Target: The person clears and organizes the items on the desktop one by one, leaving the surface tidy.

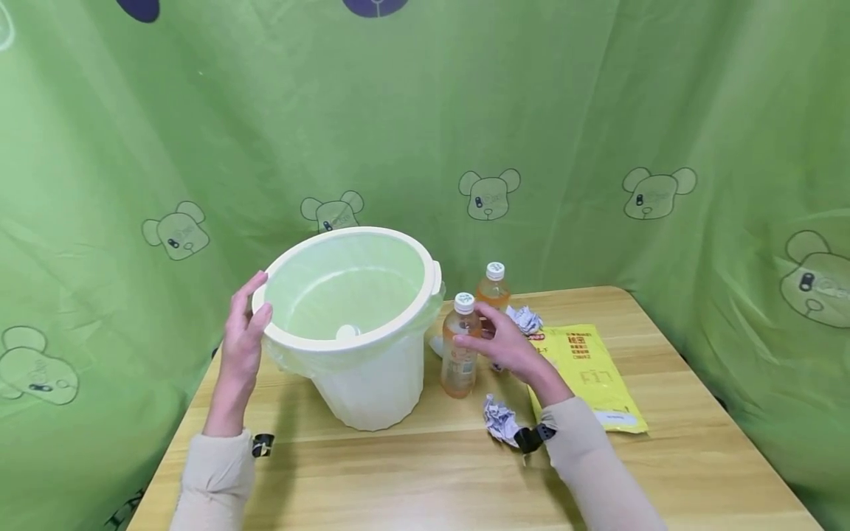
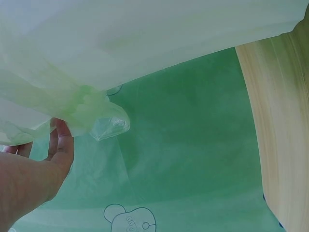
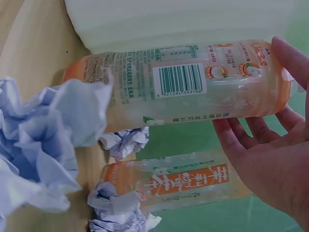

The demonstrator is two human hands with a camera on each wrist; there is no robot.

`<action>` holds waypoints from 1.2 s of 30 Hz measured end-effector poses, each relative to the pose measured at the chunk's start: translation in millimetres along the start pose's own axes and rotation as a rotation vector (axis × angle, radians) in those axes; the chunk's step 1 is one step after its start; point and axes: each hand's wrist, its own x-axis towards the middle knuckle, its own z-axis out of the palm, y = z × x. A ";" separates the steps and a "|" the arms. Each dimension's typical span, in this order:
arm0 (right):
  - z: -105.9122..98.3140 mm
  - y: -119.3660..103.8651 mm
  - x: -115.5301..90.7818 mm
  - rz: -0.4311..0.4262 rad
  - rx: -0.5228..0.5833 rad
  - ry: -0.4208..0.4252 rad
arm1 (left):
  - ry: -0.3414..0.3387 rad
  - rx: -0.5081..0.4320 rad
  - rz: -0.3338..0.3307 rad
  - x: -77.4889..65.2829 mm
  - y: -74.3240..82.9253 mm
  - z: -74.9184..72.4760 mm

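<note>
A white trash bin (image 1: 372, 391), lined with a thin green plastic bag (image 2: 79, 104), leans at the left of the table. My left hand (image 1: 244, 332) holds its rim at the left side, thumb at the rim and fingers outside against the bag. Right of the bin, my right hand (image 1: 508, 341) grips a clear plastic bottle (image 3: 178, 87) with an orange-and-clear label and white cap, fingers and thumb round its upper part. In the head view the bottle is upright; I cannot tell whether its base touches the table. A second, similar bottle (image 1: 493, 287) stands behind it.
Crumpled paper balls (image 1: 499, 419) lie near the right wrist and beside the rear bottle (image 3: 120, 210). A yellow plastic mailer (image 1: 584, 369) lies flat on the wooden table (image 1: 372, 479). Something white and round (image 1: 347, 332) shows inside the bin. A green curtain (image 1: 412, 110) surrounds the table.
</note>
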 end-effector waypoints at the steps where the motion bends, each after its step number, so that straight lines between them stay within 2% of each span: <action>1: -1.2 -1.5 -0.4 -0.002 -0.007 0.004 | 0.000 0.000 0.000 -0.2 0.1 -0.2; 7: -10.3 -11.7 -3.6 -0.022 -0.013 0.018 | 0.001 0.008 0.001 0.7 -1.5 -0.6; 25: -35.4 -44.5 -13.8 -0.093 0.102 0.073 | 0.017 -0.014 0.006 1.9 -0.5 0.2; 36: -50.8 -58.0 -19.3 -0.137 0.090 0.106 | 0.024 -0.023 0.017 2.3 -2.3 0.1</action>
